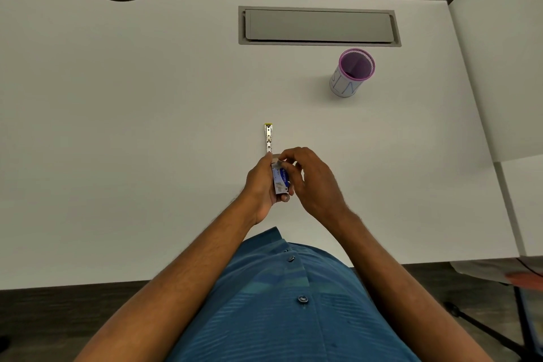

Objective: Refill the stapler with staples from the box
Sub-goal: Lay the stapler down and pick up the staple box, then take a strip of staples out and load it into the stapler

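Note:
A small blue and white staple box (280, 181) stands on end above the white desk, gripped in my left hand (261, 185). My right hand (311, 179) is curled over the box's far end, its fingertips pinching at the top flap. Just beyond both hands a slim metal stapler (269, 138) with a yellow tip lies flat on the desk, pointing away from me; its near end is hidden behind my left hand. No loose staples are visible.
A purple mesh pen cup (351, 73) stands at the right rear. A grey cable hatch (318, 26) is set into the desk (117, 126) further back. A white partition (505, 67) borders the right side.

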A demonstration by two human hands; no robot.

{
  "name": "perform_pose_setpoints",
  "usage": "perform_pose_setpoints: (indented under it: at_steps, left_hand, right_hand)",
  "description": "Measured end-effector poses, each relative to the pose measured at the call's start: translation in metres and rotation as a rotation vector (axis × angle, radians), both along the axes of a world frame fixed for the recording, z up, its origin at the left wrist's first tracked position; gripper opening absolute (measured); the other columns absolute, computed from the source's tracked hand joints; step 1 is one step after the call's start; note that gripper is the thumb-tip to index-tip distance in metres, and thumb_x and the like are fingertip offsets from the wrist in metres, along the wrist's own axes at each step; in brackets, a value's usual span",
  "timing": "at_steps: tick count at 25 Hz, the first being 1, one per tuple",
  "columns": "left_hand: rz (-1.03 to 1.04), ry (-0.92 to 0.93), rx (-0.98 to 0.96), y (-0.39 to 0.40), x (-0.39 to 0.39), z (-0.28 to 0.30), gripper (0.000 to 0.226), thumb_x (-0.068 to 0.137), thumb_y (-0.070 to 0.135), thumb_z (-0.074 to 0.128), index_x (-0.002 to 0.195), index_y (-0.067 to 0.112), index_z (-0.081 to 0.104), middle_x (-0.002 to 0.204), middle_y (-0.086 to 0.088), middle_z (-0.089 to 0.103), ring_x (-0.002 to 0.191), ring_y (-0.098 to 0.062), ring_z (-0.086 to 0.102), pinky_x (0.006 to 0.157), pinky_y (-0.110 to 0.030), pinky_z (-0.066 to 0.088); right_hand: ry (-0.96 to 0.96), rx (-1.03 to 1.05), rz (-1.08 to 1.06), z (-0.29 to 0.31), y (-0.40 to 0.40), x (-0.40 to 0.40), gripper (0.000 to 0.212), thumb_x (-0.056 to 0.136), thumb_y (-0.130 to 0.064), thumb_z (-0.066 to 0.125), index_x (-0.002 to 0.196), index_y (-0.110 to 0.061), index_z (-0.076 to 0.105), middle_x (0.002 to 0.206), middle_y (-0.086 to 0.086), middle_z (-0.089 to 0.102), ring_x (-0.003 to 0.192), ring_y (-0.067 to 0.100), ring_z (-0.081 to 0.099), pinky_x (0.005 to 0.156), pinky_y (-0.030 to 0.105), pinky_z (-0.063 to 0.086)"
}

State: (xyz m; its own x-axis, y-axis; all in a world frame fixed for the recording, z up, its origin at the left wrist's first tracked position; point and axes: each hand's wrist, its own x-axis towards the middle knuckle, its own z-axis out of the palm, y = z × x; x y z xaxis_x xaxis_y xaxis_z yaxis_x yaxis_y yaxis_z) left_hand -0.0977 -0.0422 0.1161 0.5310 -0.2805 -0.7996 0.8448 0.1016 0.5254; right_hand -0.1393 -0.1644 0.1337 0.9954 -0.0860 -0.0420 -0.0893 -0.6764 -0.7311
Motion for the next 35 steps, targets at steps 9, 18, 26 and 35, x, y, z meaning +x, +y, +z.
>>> perform_pose_setpoints:
  at_steps: [9, 18, 26, 35]
  left_hand:
    - [0.03, 0.0, -0.024, 0.008, 0.008, -0.004, 0.048, 0.106, 0.042, 0.032, 0.085, 0.011, 0.063, 0.07, -0.009, 0.067, 0.054, -0.019, 0.059, 0.05, -0.024, 0.047]
    - [0.061, 0.025, -0.055, 0.011, 0.01, -0.008, 0.047, 0.105, 0.04, 0.031, 0.081, 0.013, 0.06, 0.064, -0.005, 0.065, 0.05, -0.016, 0.058, 0.048, -0.023, 0.045]
    - [0.054, 0.034, -0.053, 0.008, 0.008, -0.012, 0.048, 0.105, 0.042, 0.031, 0.08, 0.013, 0.06, 0.063, -0.005, 0.067, 0.05, -0.016, 0.059, 0.047, -0.023, 0.046]
    - [0.044, 0.034, -0.063, 0.008, 0.007, -0.015, 0.049, 0.106, 0.043, 0.03, 0.082, 0.013, 0.06, 0.062, -0.005, 0.067, 0.049, -0.015, 0.059, 0.05, -0.024, 0.047]
  right_hand:
    - [0.102, 0.342, -0.292, -0.027, -0.024, -0.001, 0.021, 0.1, -0.026, 0.06, 0.121, -0.024, 0.064, 0.09, -0.006, 0.069, 0.078, 0.007, 0.066, 0.069, 0.016, 0.054]
    - [0.352, 0.228, -0.341, -0.077, -0.049, -0.004, 0.025, 0.096, -0.008, 0.061, 0.115, -0.021, 0.071, 0.087, -0.009, 0.066, 0.079, 0.006, 0.062, 0.072, 0.013, 0.045]
    - [0.246, -0.045, -0.212, -0.091, -0.048, -0.006, 0.024, 0.094, -0.013, 0.068, 0.117, -0.019, 0.069, 0.107, -0.002, 0.063, 0.089, 0.007, 0.057, 0.078, 0.01, 0.042]
    - [0.236, -0.071, -0.206, -0.093, -0.047, -0.008, 0.026, 0.094, -0.011, 0.068, 0.119, -0.017, 0.069, 0.107, 0.0, 0.061, 0.091, 0.01, 0.056, 0.08, 0.016, 0.044]
